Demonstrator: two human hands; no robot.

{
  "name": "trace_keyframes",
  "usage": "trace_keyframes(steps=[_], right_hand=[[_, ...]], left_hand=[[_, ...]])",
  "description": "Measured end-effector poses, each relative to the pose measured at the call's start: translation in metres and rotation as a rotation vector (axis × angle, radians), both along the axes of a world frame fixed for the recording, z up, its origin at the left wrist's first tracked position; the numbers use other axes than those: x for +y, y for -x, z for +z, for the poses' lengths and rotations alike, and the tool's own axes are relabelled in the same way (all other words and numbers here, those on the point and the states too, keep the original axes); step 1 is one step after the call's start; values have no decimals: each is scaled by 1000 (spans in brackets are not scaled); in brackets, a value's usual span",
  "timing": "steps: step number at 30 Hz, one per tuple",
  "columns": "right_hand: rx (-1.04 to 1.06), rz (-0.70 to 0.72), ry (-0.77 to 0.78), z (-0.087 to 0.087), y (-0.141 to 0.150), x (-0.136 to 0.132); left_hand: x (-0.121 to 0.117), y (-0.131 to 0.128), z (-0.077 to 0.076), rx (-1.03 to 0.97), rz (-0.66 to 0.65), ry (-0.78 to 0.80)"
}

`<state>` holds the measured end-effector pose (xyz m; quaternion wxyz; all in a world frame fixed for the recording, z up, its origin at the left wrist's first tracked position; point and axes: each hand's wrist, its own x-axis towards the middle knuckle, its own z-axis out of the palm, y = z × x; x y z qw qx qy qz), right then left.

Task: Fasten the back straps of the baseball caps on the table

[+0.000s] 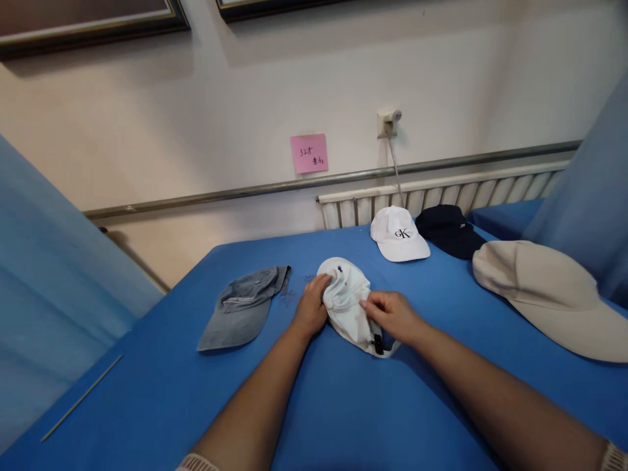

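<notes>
A white baseball cap (346, 301) with a small dark emblem lies on the blue-covered table in front of me. Its brim points away and its back strap with a dark buckle faces me. My left hand (314, 304) grips the cap's left side near the brim, thumb on the crumpled crown. With fingertips pinched on the fabric, my right hand (390, 314) holds the right side near the back opening. The fingers under the cap are partly hidden. To the left rests a grey cap (243, 307), touched by neither hand.
Along the right stand a white cap with black letters (400, 234), a dark navy cap (449, 230) and a large beige cap (544, 294). A thin stick (81, 399) lies at the left. Behind the table are a radiator (456, 195), a metal rail (245, 191) and blue curtains (59, 275).
</notes>
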<state>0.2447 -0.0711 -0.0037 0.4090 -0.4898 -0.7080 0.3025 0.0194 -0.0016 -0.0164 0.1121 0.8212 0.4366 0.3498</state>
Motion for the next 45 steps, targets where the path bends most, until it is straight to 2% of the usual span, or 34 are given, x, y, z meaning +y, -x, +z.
trace_keyframes(steps=[2, 3, 4, 6, 8, 10, 14, 17, 19, 21, 23, 27, 29, 31, 34, 36, 39, 45], right_hand=[[23, -194, -47, -2, -4, 6], [21, -235, -78, -4, -6, 10], [1, -231, -107, -5, -8, 13], [-103, -120, -146, -8, -9, 17], [-256, -12, -136, -10, -7, 18], [-371, -3, -106, -10, -3, 18], [-299, -215, -68, -6, 0, 15], [-207, -354, -78, -2, -4, 15], [-180, -422, -103, 0, -8, 15], [-163, -427, -135, 1, -12, 15], [-158, -320, -175, 2, -14, 13], [-94, -9, -263, 2, -8, 6], [-64, 60, -290, 0, -2, 5], [-34, -5, -273, -4, 1, 7], [96, -264, -162, -13, 1, 16], [202, -376, -84, -17, -3, 23], [305, -421, -23, -21, -7, 28], [374, -433, -38, -27, -4, 29]], left_hand=[[-1, 0, 4, -27, 59, 21], [-2, -1, 6, -43, 67, 29], [-4, -1, 9, -62, 64, 39], [-8, -4, 16, -122, 67, 63], [-12, -7, 21, -224, 119, 96], [-13, -8, 25, -347, 193, 110], [-10, -6, 28, -530, 280, 76], [-9, -5, 28, -566, 304, 67], [-11, -7, 27, -555, 296, 80], [-14, -10, 26, -544, 265, 92], [-17, -13, 26, -549, 227, 114], [-21, -18, 28, -526, 163, 229], [-22, -19, 29, -486, 148, 259], [-22, -18, 29, -438, 163, 254], [-23, -17, 30, -389, 220, 209], [-26, -17, 31, -370, 254, 143], [-36, -21, 35, -295, 268, 67], [-51, -35, 32, -26, 200, 126]])
